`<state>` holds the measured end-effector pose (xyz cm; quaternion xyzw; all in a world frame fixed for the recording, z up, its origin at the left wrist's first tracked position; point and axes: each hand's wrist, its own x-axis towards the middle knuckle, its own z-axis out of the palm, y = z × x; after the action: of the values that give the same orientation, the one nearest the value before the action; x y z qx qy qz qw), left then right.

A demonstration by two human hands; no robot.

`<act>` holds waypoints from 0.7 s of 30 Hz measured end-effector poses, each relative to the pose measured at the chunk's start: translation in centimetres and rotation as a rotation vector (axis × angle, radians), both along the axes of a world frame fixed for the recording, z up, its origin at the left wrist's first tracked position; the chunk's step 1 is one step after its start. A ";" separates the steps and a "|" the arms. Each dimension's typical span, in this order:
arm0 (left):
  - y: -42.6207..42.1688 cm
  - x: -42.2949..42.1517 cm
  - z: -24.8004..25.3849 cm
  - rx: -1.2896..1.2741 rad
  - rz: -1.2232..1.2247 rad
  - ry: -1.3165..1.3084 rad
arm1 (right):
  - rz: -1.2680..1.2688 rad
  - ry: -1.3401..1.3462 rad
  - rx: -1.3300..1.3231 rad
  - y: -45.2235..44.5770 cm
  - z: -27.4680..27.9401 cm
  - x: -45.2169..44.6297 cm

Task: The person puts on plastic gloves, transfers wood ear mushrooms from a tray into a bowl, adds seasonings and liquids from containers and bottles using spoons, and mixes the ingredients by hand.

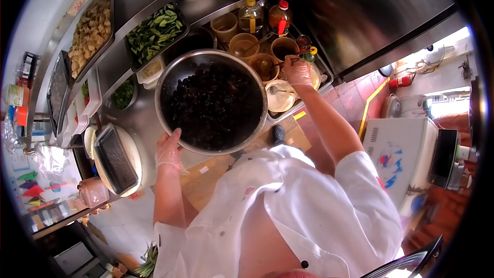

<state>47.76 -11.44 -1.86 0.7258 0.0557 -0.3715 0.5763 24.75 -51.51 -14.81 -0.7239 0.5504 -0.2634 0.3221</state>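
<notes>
A large metal bowl (160, 83) full of dark, glossy pieces, which look like black fungus (211, 103), is tilted a little in front of me. My left hand (169, 150), in a clear plastic glove, grips the bowl's near left rim with the thumb on top. My right hand (299, 73), gloved too, is closed on the handle of a spoon (278, 64) that stands in a tub of brownish liquid (264, 68). Nearby are a tub of pale contents (280, 102) with a spoon in it and a tub of dark sauce (284, 47).
Oil and sauce bottles (250, 16) stand behind the tubs. On the left are trays of green sliced vegetables (157, 33) and pale cubes (92, 38), and a dark rectangular tray (117, 158) on a round white lid. A metal panel (360, 15) rises at the back right.
</notes>
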 end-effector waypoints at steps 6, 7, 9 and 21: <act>0.0 0.1 0.2 0.039 -0.078 -0.042 | 0.187 0.029 -0.020 3.3 6.5 -0.8; -0.2 -0.2 0.5 0.043 -0.069 -0.054 | 0.191 -0.100 0.058 6.3 10.7 -0.1; -0.2 -0.3 0.5 0.029 -0.064 -0.062 | 0.378 -0.349 0.060 9.8 10.8 0.1; -0.4 -0.3 1.1 0.020 -0.050 -0.068 | 0.348 -0.516 0.339 16.5 8.1 -1.9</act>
<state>47.44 -11.82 -0.74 0.7448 0.0217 -0.3604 0.5611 22.90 -35.06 -6.66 -0.6526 0.3553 -0.2835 0.6062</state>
